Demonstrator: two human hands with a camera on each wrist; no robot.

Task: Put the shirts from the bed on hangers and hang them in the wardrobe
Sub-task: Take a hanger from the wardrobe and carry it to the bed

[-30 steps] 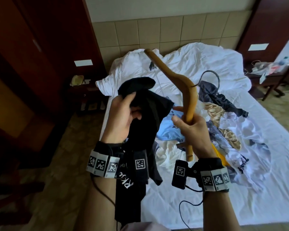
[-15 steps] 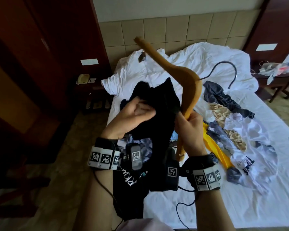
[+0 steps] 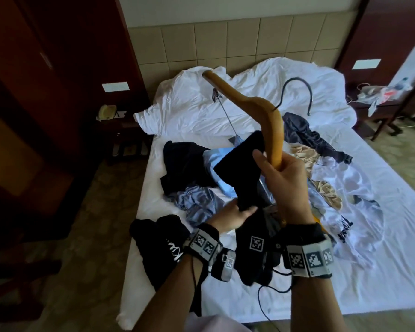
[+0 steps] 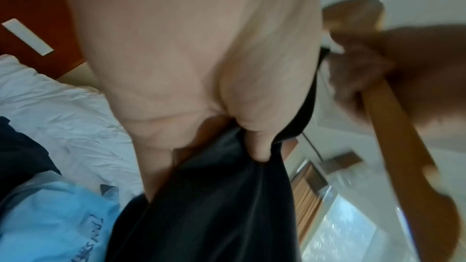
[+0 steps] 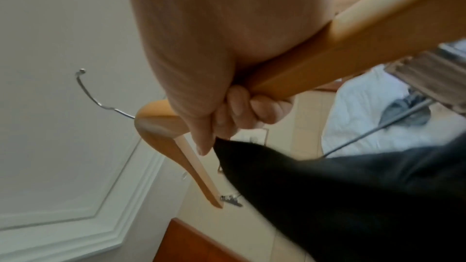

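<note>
The right hand [image 3: 282, 185] sits just right of the middle of the head view, its fingers [image 5: 254, 111] wrapped tightly round one arm of a wooden hanger [image 3: 272, 127]. The hanger stands nearly upright from that grip, curves over near the centre of the frame and runs its other arm up toward the upper left, while its dark metal hook [image 3: 302, 92] arcs off to the upper right. A thin metal rod with clips [image 3: 228, 116] hangs under the hanger's far arm. A black shirt [image 3: 244, 168] is draped on the gripped arm, its top edge pressed against the wood just above the right thumb, and it falls down and left between the two wrists. The left hand [image 3: 233, 218], lower centre, pinches a fold of that black shirt; in the left wrist view its thumb and fingers [image 4: 257, 146] are closed on the dark cloth. Behind the hands lies the bed [image 3: 381, 271], covered by a crumpled white sheet and filling the centre and right of the frame. Scattered on it are a light blue shirt [image 3: 211, 164], a second black garment [image 3: 185, 164] left of centre, a grey-blue one [image 3: 201, 204] below it, a dark grey one [image 3: 309, 135] to the right, and a white shirt with dark lettering [image 3: 345, 226] at centre right. Another black piece with white lettering [image 3: 158, 250] hangs over the bed's near left edge. Dark wooden wardrobe panels [image 3: 46, 92] fill the left side of the frame.
</note>
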